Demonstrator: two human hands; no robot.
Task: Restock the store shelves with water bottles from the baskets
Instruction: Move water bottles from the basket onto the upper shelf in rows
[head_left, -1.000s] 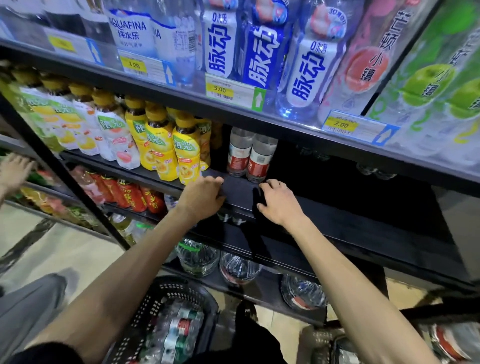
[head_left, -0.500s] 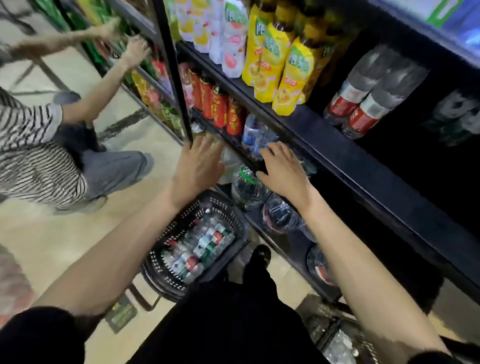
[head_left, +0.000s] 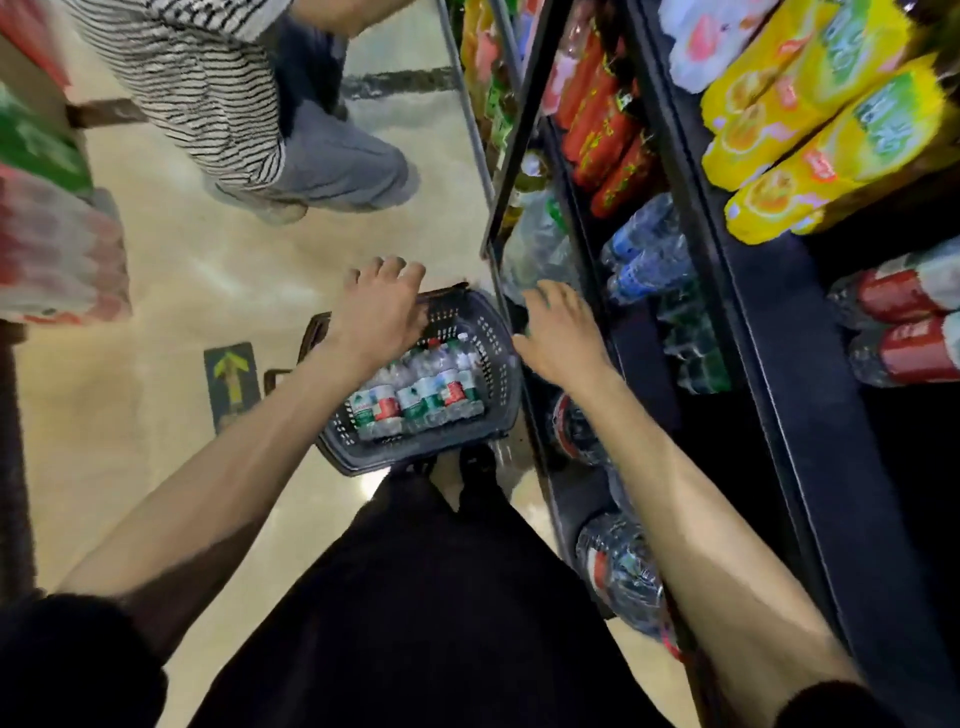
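A dark plastic basket (head_left: 496, 364) stands on the floor beside the shelf unit, filled with several small water bottles (head_left: 421, 395) with red and green labels. My left hand (head_left: 382, 306) hovers over the basket's far left corner, fingers loosely spread and holding nothing. To its right, my right hand (head_left: 561, 332) reaches down between the basket and the shelves, fingers relaxed and empty. On the right, the black shelf (head_left: 779, 364) carries two red-labelled water bottles (head_left: 904, 327) with bare dark space beside them.
A person in a striped top and grey trousers (head_left: 322, 161) crouches on the floor ahead. Yellow juice bottles (head_left: 810, 156), red bottles (head_left: 602, 130) and blue-labelled water (head_left: 644, 260) fill the shelves. Large water bottles (head_left: 618, 571) lie on the bottom shelf. Wrapped packs (head_left: 57, 249) stand at left.
My view has tilted down from the shelves to the floor. Both hands left the shelf edge and dropped toward the basket, the left one now over it.
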